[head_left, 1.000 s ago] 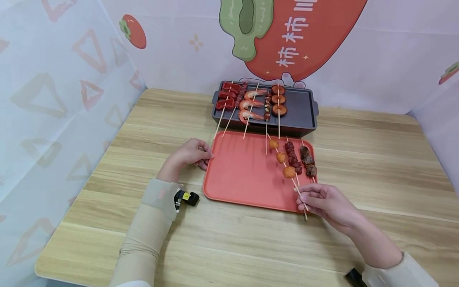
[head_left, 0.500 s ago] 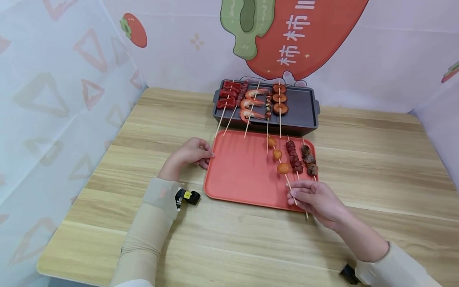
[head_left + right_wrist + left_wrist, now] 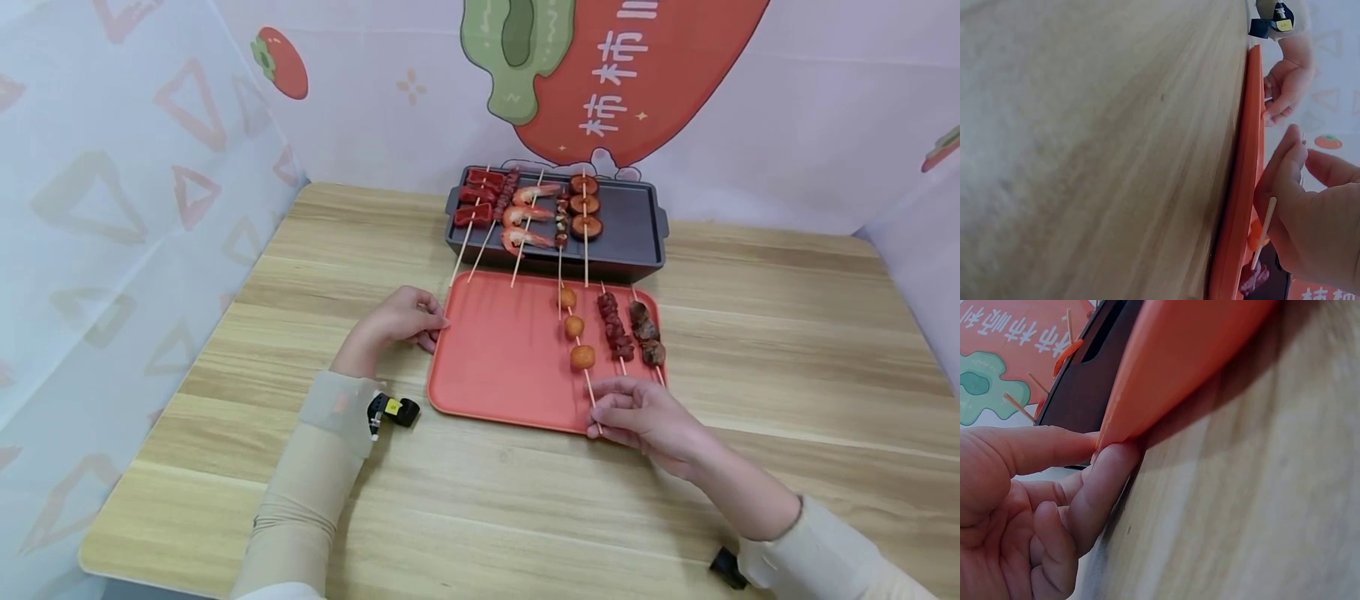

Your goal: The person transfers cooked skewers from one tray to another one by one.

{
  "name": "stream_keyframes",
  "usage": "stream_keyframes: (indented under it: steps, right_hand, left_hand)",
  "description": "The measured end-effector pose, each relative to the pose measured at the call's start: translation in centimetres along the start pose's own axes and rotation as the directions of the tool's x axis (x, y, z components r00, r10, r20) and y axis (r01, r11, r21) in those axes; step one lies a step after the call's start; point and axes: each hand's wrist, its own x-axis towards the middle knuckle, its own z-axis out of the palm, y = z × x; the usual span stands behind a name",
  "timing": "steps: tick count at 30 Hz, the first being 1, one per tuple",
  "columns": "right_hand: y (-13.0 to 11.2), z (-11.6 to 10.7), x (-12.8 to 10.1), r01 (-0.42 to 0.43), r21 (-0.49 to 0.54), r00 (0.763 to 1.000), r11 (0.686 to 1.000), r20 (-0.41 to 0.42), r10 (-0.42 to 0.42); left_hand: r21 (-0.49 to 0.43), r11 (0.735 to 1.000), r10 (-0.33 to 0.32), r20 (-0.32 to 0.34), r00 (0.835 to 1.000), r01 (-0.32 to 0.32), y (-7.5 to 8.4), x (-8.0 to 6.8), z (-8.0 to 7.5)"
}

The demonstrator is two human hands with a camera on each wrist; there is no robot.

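My left hand pinches the left rim of an orange-red tray; in the left wrist view its thumb and a finger meet at the tray's edge. A skewer of orange balls slants over the tray's right half. Its stick's lower end is between the thumb and fingers of my right hand, above the tray's front edge. To the right of that skewer, a dark red meat skewer and a brown meat skewer lie on the tray, their lower sticks partly hidden by my right hand.
Behind the tray stands a black grill box. On its left and middle lie a red pepper skewer, a thin meat skewer, a shrimp skewer, a mixed skewer and a mushroom skewer, sticks overhanging the tray.
My right hand has moved left across the tray with the skewer of orange balls, away from the dark red meat skewer. My left hand stays at the tray's rim.
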Motion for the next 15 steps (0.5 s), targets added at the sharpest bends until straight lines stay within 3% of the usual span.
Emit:
stream_keyframes:
  steps: [3, 10, 15]
  right_hand:
    - [0.05, -0.17, 0.06, -0.013, -0.042, 0.999, 0.999, 0.047, 0.015]
    - [-0.07, -0.26, -0.20, -0.005, -0.137, 0.998, 0.991, 0.060, 0.014]
    - [-0.48, -0.42, -0.63, 0.036, -0.249, 0.997, 0.968, 0.081, -0.016]
  left_hand:
    - [0.017, 1.000, 0.004, 0.003, 1.000, -0.005, 0.00, 0.11, 0.07]
    - [0.013, 1.000, 0.009, 0.008, 1.000, -0.009, -0.26, 0.22, 0.16]
    - [0.016, 1.000, 0.012, 0.005, 1.000, -0.012, -0.29, 0.22, 0.06]
